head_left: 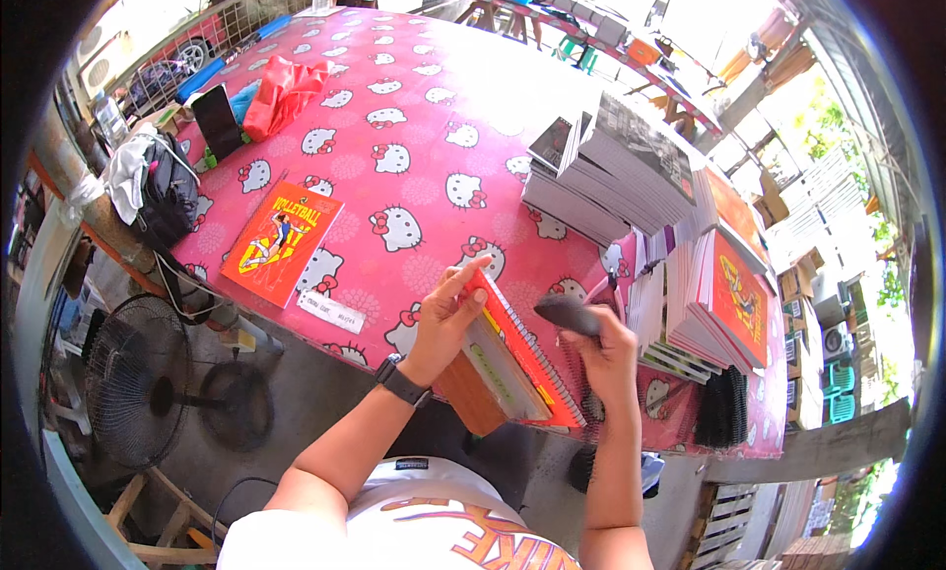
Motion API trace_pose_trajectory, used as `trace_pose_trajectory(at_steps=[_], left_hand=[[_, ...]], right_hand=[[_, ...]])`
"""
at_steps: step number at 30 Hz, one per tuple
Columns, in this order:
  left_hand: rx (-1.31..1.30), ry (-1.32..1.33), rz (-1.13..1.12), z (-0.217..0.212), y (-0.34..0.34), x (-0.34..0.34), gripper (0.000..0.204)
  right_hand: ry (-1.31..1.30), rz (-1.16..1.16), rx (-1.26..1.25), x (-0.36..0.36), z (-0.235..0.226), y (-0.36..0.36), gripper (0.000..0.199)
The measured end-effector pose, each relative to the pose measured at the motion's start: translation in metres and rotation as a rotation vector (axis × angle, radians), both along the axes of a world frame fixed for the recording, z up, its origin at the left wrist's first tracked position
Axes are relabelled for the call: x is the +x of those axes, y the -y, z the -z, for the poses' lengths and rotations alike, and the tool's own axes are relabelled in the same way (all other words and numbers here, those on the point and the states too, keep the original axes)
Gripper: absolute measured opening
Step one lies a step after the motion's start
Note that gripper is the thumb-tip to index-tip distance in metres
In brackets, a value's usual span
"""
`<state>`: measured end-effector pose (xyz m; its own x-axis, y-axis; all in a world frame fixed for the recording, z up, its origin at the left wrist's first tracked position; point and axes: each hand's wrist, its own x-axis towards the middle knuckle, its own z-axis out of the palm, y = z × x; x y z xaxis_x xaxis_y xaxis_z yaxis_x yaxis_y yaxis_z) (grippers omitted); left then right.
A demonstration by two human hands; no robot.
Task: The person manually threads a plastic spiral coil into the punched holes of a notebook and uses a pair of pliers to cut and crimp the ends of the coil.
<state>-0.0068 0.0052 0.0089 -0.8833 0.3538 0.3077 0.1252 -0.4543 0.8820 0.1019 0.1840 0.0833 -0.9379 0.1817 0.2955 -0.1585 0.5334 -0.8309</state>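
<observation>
Pinching between thumb and fingers, the left hand (443,324) holds a red coil-bound book (519,332) by its upper end, tilted over the near edge of the pink table (424,176), seemingly to present the coil (539,354) to the right hand (606,351), which wraps a dark rounded tool (569,314); book stacks (645,151) stand rightward, perhaps for easy reach

And here's the red-orange spiral-bound paper book (530,364), tilted at lower centre of the frame, dark coil slanting down its right edge! Just right, a dark, rounded tool (570,315), perhaps plastic, points upper left.
</observation>
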Motion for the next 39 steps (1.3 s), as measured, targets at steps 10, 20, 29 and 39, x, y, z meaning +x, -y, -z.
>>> trace_pose_trajectory(at_steps=[10,20,29,39], left_hand=[[-0.002,-0.020,0.038,-0.005,0.000,0.004,0.038],[0.052,0.045,0.096,-0.003,0.003,0.002,0.039],[-0.024,0.009,0.078,-0.007,0.000,-0.003,0.035],[-0.038,-0.527,0.073,-0.088,-0.009,0.024,0.015]], right_hand=[[-0.240,-0.120,0.009,-0.012,-0.002,0.018,0.029],[-0.005,-0.037,0.360,-0.035,0.011,0.012,0.021],[-0.122,-0.010,0.530,-0.036,0.053,-0.025,0.040],[-0.181,0.241,0.082,0.029,-0.048,0.048,0.021]])
